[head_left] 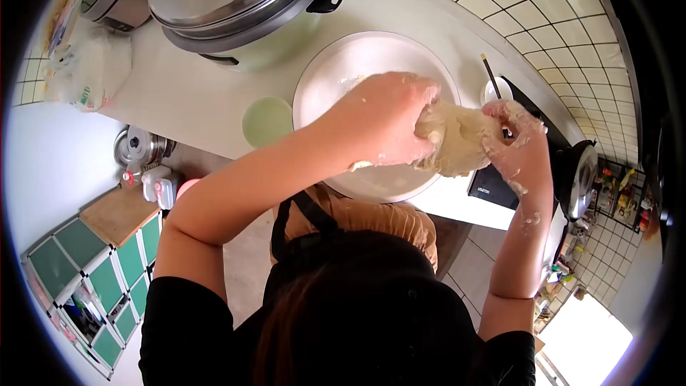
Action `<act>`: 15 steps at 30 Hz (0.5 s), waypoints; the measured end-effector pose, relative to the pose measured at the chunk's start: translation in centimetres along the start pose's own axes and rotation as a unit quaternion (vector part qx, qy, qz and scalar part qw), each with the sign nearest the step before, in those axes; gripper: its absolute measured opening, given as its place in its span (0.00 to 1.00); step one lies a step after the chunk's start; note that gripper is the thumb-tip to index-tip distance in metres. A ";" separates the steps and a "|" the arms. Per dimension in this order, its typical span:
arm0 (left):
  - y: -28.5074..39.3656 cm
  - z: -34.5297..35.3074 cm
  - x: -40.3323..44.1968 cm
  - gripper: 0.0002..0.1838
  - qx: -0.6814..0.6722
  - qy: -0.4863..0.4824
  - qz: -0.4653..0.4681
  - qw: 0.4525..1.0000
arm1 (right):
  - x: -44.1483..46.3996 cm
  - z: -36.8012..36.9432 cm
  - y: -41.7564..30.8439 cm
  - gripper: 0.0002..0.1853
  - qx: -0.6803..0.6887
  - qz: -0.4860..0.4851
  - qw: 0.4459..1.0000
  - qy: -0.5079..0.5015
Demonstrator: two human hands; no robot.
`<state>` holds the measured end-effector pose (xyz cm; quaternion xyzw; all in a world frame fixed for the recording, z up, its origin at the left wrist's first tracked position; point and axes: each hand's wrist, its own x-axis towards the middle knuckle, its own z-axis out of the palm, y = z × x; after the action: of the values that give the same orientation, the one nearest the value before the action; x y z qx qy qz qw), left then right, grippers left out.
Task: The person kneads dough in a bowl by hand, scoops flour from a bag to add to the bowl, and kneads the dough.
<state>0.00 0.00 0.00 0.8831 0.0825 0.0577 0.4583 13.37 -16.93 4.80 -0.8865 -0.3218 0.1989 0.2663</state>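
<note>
A lump of pale, sticky dough point(461, 139) is held up above the right side of a wide white basin point(379, 41). My left hand point(396, 118) grips the dough's left end, fingers curled into it. At its other end, my right hand point(516, 139) pinches the dough between thumb and fingers. The dough is stretched between both hands. Bits of dough stick to my right fingers and wrist, and a few to my left hand. Part of the basin is hidden behind my left forearm and the dough.
Left of the basin stands a pale green bowl point(266, 121), with a large lidded pot point(236, 7) behind it. A small white bowl with a chopstick-like stick point(490, 75) sits at right, beside a black cooktop point(493, 187) and a lidded pan point(580, 180). A plastic bag point(93, 68) lies far left.
</note>
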 end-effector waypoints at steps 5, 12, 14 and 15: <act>2.6 -3.0 1.4 0.19 0.028 0.044 0.015 0.999 | 0.3 -2.9 -2.3 0.15 0.051 -0.029 0.998 0.030; -4.6 2.6 -2.8 0.25 0.200 0.059 0.067 0.976 | -2.4 7.0 7.2 0.28 0.254 -0.050 0.966 0.002; -11.2 7.7 -4.7 0.27 0.242 -0.001 0.111 0.964 | -3.4 11.7 11.0 0.29 0.166 -0.056 0.982 -0.075; -12.3 8.8 -5.7 0.27 0.241 -0.055 0.081 0.966 | -4.0 12.8 11.7 0.30 0.046 -0.056 0.989 -0.130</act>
<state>-5.20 -1.24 -15.29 0.9729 -0.0033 0.0250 0.2298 9.25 -22.79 -11.50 -0.8205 -0.3934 0.3115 0.2739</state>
